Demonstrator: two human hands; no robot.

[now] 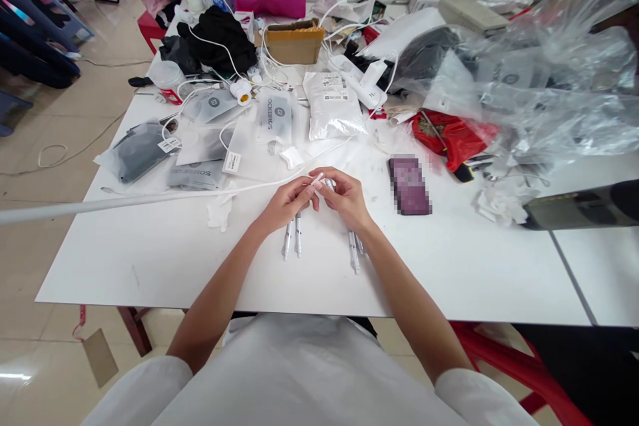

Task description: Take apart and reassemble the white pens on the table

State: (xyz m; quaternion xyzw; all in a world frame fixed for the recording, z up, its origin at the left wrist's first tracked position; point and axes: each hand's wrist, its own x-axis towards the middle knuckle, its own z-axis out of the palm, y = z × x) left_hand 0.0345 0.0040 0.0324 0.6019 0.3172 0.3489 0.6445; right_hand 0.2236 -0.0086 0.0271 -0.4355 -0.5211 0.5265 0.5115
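Observation:
My left hand [294,196] and my right hand [343,193] meet over the middle of the white table [200,273]. Between their fingertips is a slim white pen-like stick [318,179], pinched from both sides; much of it is hidden by the fingers. Below my left hand, two similar white-and-silver sticks [287,241] lie side by side, pointing toward my body. More sticks of this kind [354,254] lie just under my right wrist, partly covered by it. A phone [410,185], blurred out, rests to the right of my right hand.
Packed plastic pouches [194,174] and a stuffed white bag [335,106] crowd the table's far side. A white cable [150,203] stretches in from the left. On the right are a red bag [452,140], a dark bottle-like object [584,206] and clear plastic wrap [564,100].

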